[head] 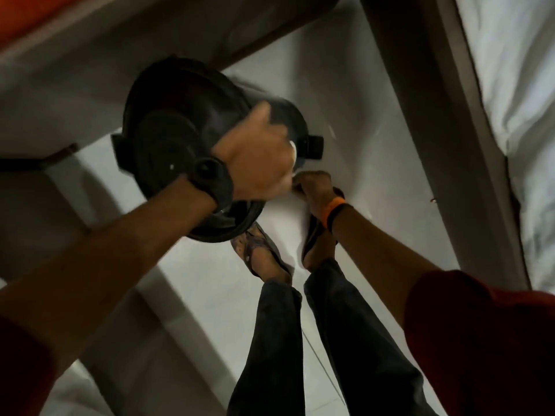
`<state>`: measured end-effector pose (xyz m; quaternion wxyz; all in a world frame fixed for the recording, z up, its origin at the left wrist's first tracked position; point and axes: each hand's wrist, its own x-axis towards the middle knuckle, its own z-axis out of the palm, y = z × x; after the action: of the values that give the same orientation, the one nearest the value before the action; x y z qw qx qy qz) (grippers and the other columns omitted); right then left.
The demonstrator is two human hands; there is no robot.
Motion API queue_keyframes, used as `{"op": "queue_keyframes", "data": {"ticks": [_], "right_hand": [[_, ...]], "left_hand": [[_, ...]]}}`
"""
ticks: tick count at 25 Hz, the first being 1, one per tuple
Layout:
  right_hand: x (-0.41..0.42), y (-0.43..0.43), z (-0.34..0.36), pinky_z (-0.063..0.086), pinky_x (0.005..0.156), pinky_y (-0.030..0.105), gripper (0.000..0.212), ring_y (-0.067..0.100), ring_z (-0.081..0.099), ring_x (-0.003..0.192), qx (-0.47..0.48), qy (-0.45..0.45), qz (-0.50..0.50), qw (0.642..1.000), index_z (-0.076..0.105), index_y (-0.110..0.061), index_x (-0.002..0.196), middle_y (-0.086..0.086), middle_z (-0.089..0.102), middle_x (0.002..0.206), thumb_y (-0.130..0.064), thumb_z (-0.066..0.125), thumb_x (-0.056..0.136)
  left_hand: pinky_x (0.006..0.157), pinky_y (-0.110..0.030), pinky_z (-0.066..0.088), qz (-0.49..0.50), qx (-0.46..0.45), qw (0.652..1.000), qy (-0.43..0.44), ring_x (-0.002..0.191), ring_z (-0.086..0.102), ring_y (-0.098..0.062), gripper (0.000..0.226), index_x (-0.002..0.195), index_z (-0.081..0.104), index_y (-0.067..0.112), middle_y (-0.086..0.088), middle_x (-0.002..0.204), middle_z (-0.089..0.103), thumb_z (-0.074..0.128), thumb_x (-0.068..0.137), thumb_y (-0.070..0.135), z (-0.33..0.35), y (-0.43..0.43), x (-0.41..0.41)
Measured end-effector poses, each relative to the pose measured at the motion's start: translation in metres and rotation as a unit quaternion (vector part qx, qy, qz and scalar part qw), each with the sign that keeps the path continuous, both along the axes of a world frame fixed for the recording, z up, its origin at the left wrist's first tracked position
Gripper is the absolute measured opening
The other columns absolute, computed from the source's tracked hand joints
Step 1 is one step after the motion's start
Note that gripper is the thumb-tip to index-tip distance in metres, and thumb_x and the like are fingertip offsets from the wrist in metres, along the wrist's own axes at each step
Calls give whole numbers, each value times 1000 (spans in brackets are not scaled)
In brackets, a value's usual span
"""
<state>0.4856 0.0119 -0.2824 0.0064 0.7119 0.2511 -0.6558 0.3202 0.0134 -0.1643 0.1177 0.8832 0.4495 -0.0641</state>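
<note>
A black round container (180, 121) with two side lugs hangs tilted above the floor, blurred by motion. My left hand (258, 154), with a black watch on its wrist, grips the container's rim on the right side. Just below it my right hand (315, 187), wearing an orange and black wristband, pinches the top edge of a white bag or sheet (285, 220) that hangs down in front of my feet. What the container holds cannot be told.
My feet in sandals (264, 256) stand on a white tiled floor (360, 121). A bed with a white sheet (516, 85) and a dark frame runs along the right. Pale furniture (90, 70) with something orange on it stands at the upper left.
</note>
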Motion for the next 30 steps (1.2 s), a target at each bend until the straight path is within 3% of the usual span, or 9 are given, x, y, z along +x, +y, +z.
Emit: {"op": "queue_keyframes", "data": {"ticks": [3,5,7,9,14,18,20,25,30], "right_hand": [[-9,-22,13,51,82,19,31,19,67,101,12,-43,-60,997,57,4,129,21,62,133,-9,48,103],[1,-36,19,54,93,38,29,36,68,108,21,-30,-113,993,61,14,123,29,65,126,1,56,97],[15,-42,24,57,97,48,25,37,71,95,84,-79,-77,990,66,16,112,31,69,111,10,65,88],[29,-41,30,58,95,51,18,40,72,99,115,-113,6,987,73,9,102,28,73,105,5,70,84],[55,-42,36,59,94,49,23,40,73,101,133,-162,105,972,75,4,106,25,75,104,5,73,83],[76,-45,45,65,56,31,35,26,71,72,83,-110,119,983,64,0,124,14,71,88,11,61,92],[84,-51,55,62,49,23,37,27,70,72,94,-105,147,979,63,-2,126,21,70,100,12,61,91],[88,-71,88,55,52,6,19,33,73,86,160,-133,238,949,68,6,107,24,71,109,9,68,88],[39,-72,137,64,77,27,29,12,73,95,240,-14,228,944,66,-2,110,-16,71,97,-14,77,86]], "left_hand": [[100,-47,41,-122,63,990,34,99,57,-25,30,98,66,18,-3,98,66,42,92,36,-15,-17,15],[111,-58,33,56,118,991,-34,127,49,-30,50,122,56,22,-8,129,59,51,82,50,-27,-22,15],[114,-71,17,304,89,946,-64,147,29,-36,88,143,40,28,-11,154,39,53,70,74,-35,-31,16],[110,-80,7,369,50,927,-36,152,14,-40,110,154,22,29,-14,164,20,42,65,91,-43,-49,30],[102,-85,9,310,16,950,5,153,7,-39,113,157,6,29,-10,167,8,39,69,91,-63,-73,50],[105,-83,11,328,-31,944,16,154,4,-36,110,157,4,26,-10,167,5,36,73,90,-48,-66,47],[109,-80,11,365,-41,930,-12,155,3,-34,106,157,5,22,-11,167,4,35,79,86,-29,-57,33],[122,-63,13,466,80,874,-112,153,14,-34,89,156,19,10,-15,165,18,29,94,73,51,-40,-54],[119,-41,28,523,149,834,-94,143,37,-30,74,146,42,14,-12,152,43,28,97,68,129,-18,-141]]}}
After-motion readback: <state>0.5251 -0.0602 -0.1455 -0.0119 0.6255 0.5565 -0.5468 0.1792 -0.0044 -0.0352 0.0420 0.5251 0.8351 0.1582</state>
